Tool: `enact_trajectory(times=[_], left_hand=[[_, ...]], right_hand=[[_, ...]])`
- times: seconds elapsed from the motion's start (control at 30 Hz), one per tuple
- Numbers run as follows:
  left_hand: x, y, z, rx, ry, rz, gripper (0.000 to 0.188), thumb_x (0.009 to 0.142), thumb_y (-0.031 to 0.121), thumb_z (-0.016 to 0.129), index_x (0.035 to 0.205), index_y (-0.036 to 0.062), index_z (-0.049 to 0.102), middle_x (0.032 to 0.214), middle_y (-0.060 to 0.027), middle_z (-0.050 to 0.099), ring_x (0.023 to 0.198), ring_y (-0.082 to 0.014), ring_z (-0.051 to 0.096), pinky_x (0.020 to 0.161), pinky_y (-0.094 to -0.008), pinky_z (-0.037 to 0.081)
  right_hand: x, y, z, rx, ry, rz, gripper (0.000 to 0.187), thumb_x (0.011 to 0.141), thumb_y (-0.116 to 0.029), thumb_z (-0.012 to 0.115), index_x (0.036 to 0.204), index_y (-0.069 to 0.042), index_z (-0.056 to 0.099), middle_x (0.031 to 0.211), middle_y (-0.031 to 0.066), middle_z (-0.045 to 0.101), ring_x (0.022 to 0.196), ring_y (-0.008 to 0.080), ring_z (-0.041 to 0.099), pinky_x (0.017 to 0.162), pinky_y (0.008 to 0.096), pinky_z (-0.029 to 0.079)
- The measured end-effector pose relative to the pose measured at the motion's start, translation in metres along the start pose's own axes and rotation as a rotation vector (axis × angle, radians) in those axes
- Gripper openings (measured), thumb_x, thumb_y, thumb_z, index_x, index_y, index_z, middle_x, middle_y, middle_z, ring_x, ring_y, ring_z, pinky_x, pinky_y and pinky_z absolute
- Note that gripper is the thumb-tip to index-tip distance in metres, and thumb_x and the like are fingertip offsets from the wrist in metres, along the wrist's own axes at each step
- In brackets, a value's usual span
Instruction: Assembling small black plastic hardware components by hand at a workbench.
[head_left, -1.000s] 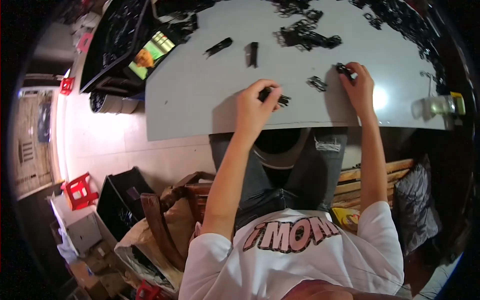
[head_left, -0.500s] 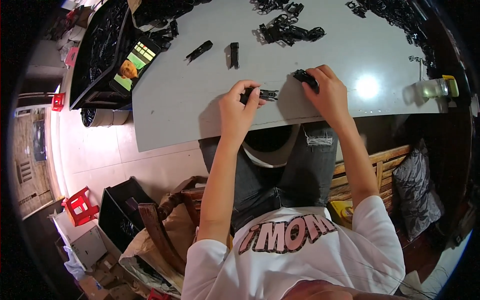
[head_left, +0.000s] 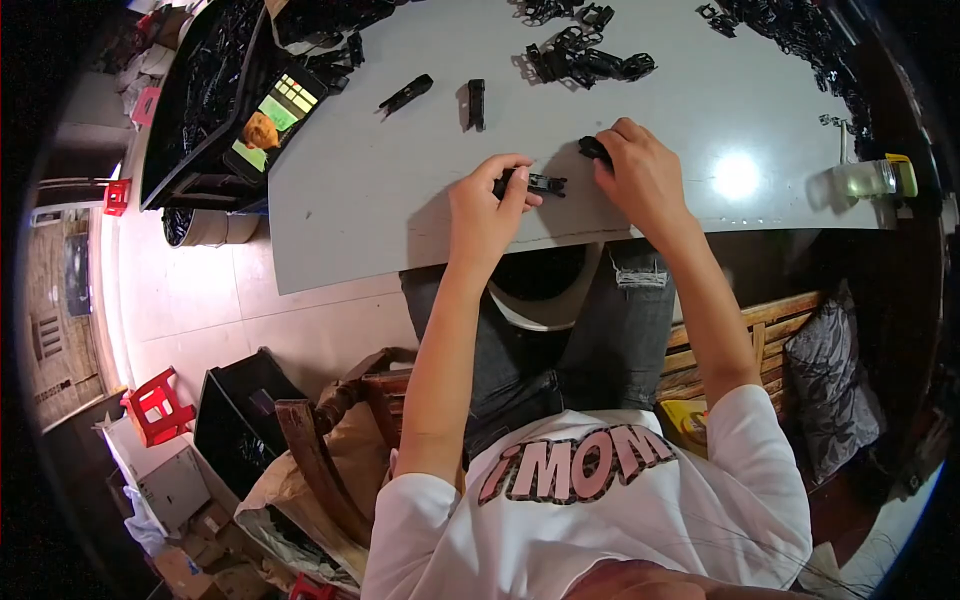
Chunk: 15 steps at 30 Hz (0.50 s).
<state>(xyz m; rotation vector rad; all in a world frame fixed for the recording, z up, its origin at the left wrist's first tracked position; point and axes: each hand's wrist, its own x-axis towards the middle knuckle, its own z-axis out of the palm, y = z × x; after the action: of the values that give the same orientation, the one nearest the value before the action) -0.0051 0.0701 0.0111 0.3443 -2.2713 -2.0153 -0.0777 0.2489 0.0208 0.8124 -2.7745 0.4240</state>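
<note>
In the head view, both hands are above the near part of the flat, smooth, light-grey table [head_left: 350,220]. The left hand [head_left: 487,205], near the middle of the table, pinches between thumb and fingers a long, slim, black, plastic-looking clip [head_left: 547,184], whose pronged end points to the table's right side. The right hand [head_left: 640,175], farther right over the table, has its fingers bent around a small, dark, rounded piece [head_left: 594,150]; the hand hides most of it, so I cannot tell how firm this hold is.

Because the left pinch leaves the pronged end unsupported, I judge that a sideways push there could turn the clip or make it slip out. The table's near edge is close to both hands, so a dropped piece could fall over it toward the dark-grey denim trousers [head_left: 620,310]. The thin prongs might also bend under hard pressing.

The widest room for moving is over the table's left near part. Toward the table's far side, two narrow black pieces [head_left: 476,105] and a tangled black pile [head_left: 585,62] limit a long reach. Near the table's right end, a wide swing could hit the clear, yellow-lidded jar [head_left: 870,179].
</note>
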Motion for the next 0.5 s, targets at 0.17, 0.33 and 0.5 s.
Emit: enact_trajectory(times=[0.17,0.33,0.5], left_hand=[[0.003,-0.01,-0.001,0.061,0.025,0.049,0.019,0.092,0.013,0.054,0.1,-0.0007,0.064,0.083,-0.0064,0.066,0.067,-0.0123,0.065,0.062,-0.0243,0.051],[0.003,-0.012,-0.001,0.198,0.085,0.191,0.019,0.091,0.012,0.054,0.102,0.0002,0.064,0.086,-0.0076,0.068,0.074,-0.0121,0.063,0.068,-0.0249,0.049],[-0.002,-0.012,0.004,0.222,0.041,0.257,0.021,0.086,0.004,0.058,0.107,0.0024,0.064,0.094,-0.0099,0.069,0.078,-0.0143,0.062,0.073,-0.0266,0.049]], right_hand=[[-0.004,-0.014,-0.003,0.449,-0.063,-0.044,0.026,0.071,-0.005,0.066,0.096,-0.002,0.062,0.09,0.0105,0.058,0.079,0.0284,0.059,0.069,0.0353,0.049],[-0.005,-0.035,-0.004,0.435,-0.063,-0.161,0.029,0.069,-0.003,0.066,0.098,0.0,0.061,0.092,0.0122,0.057,0.081,0.0303,0.058,0.07,0.0359,0.049],[-0.01,-0.048,-0.003,0.211,-0.053,-0.223,0.033,0.067,-0.002,0.067,0.1,0.0,0.061,0.096,0.0125,0.056,0.083,0.0307,0.058,0.071,0.0368,0.049]])
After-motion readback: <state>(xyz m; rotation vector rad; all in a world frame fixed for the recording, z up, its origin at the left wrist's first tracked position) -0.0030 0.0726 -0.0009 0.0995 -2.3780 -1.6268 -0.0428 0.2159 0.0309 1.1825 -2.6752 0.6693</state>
